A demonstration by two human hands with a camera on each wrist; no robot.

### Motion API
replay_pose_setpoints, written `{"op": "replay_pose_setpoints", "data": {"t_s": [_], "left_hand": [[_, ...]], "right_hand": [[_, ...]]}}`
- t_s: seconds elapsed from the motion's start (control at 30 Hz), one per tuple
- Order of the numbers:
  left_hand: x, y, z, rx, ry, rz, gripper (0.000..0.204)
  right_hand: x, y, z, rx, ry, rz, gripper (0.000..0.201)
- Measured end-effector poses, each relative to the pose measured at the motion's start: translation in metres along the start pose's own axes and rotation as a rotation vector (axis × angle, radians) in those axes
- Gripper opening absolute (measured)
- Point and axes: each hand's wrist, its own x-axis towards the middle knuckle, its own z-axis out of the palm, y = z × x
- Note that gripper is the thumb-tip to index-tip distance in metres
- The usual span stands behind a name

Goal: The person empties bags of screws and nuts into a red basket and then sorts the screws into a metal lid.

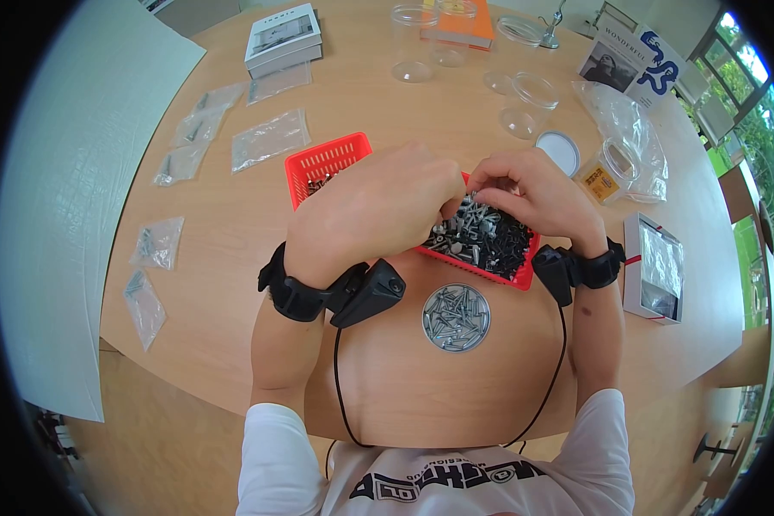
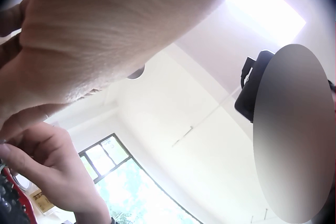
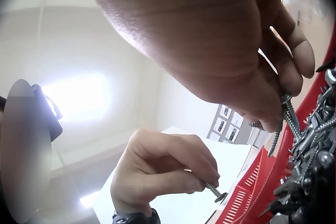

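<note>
Screw sits in the left hand: grip closed to a pinch, thumb against fingertip, head end sticking out and tilted down. Right hand has its grip nearly closed too, fingers curled, several screws poking out between thumb and fingers; can't tell the exact count. Hands are close together at the red basket, right fingertips above its contents. It carries a loose heap of fasteners, silver and black mixed, black mostly toward the right end. Slotted red wall shows beyond the left hand, more fasteners beside it; can't tell if that's a second basket. Round dish sits on the counter between basket and person, silver screws lying in it every which way. Wrist cameras strapped on both arms. Right side of counter: box with clear wrap in it, yellow-labelled tub, white round lid. Left side: clear bags, some with screws inside. Far end: clear jars, stacked books
</note>
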Motion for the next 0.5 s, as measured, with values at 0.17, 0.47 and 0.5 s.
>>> {"op": "replay_pose_setpoints", "data": {"t_s": [0.17,0.47,0.5], "left_hand": [[-0.004,0.010,0.000,-0.024,-0.053,0.057,0.017],[0.002,0.021,0.001,-0.108,-0.331,-0.014,0.018],[0.000,0.020,0.000,-0.096,-0.291,-0.003,0.018]], "right_hand": [[-0.008,-0.012,-0.014,0.020,-0.053,-0.054,0.015],[-0.032,-0.055,-0.030,-0.007,-0.243,-0.177,0.009],[-0.034,-0.058,-0.028,-0.037,-0.261,-0.181,0.009]]}}
